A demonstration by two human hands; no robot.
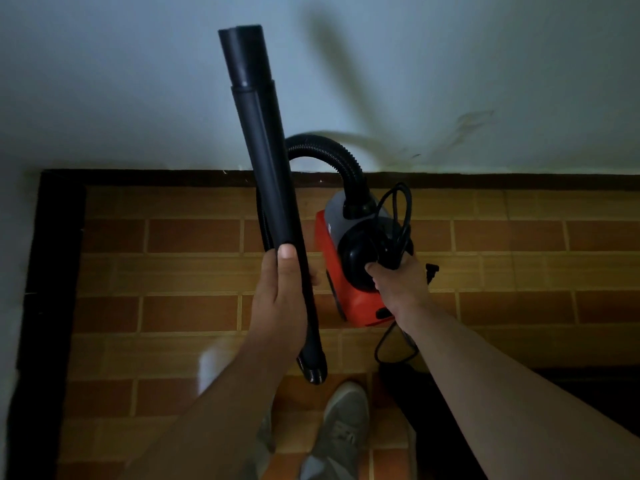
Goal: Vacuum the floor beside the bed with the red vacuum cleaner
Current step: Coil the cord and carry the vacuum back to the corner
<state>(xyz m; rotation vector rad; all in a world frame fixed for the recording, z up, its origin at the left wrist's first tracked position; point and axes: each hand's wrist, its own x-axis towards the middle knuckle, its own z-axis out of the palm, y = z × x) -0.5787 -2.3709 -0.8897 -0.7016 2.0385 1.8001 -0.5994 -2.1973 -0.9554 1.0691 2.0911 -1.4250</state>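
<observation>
Our left hand (277, 299) grips the wand (258, 140); right hand (398, 275) grips vacuum (346, 268) handle and cord (398, 216), above floor (173, 306).

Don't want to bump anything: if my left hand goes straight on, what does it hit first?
Likely the wall, reached first by the tip of the wand the left hand grips; depth is unclear.

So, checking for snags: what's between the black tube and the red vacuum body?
Head view: only tiled floor shows between the tube and the vacuum body; the ribbed hose arches over that gap.
</observation>
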